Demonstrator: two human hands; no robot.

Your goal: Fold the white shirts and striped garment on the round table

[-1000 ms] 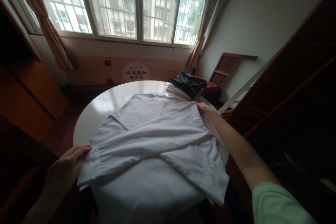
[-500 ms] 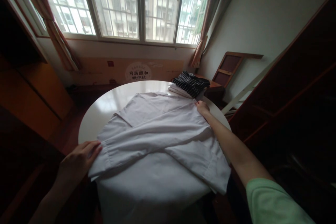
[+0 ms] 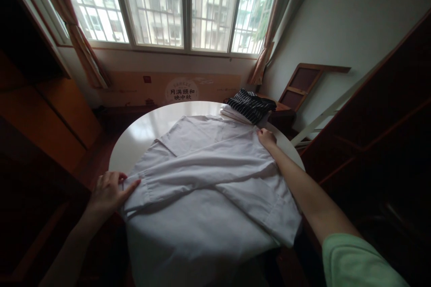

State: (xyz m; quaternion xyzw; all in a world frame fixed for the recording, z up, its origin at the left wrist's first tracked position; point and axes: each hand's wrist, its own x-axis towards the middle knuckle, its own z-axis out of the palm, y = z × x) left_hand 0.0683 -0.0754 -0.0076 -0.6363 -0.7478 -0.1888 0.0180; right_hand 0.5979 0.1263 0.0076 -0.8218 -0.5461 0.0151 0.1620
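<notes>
With the white shirt (image 3: 205, 188) spread across the round desk (image 3: 151, 125), left hand (image 3: 109, 190) pinching a sleeve cuff at the left edge and right hand (image 3: 267, 138) gripping the far shoulder, pull both evenly taut for a flat fold.

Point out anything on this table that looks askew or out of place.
The white shirt lies askew: its hem hangs over the near edge of the round table, and its sleeves cross unevenly. The left hand holds one cuff, the right hand a shoulder. Nothing is spilled or damaged.
</notes>
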